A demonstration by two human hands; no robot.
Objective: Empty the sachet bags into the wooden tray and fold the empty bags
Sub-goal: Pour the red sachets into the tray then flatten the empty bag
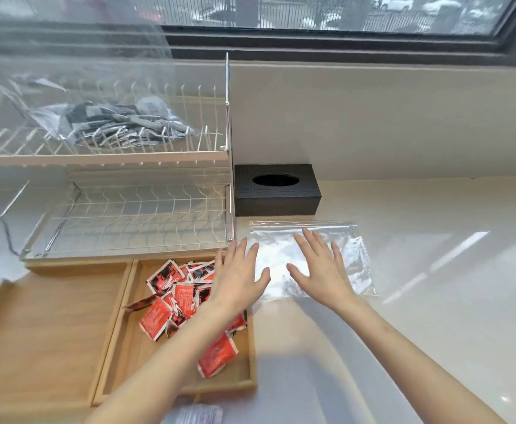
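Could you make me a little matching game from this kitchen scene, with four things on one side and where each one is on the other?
Things:
1. red sachets
2. clear bag
3. black tissue box
4. bag of grey sachets

Places:
A. on the top shelf of the wire rack
B. against the wall, right of the rack
C. in the wooden tray
D. flat on the counter under both hands, left hand and right hand

Pairs: 1-C, 2-D, 3-B, 4-A
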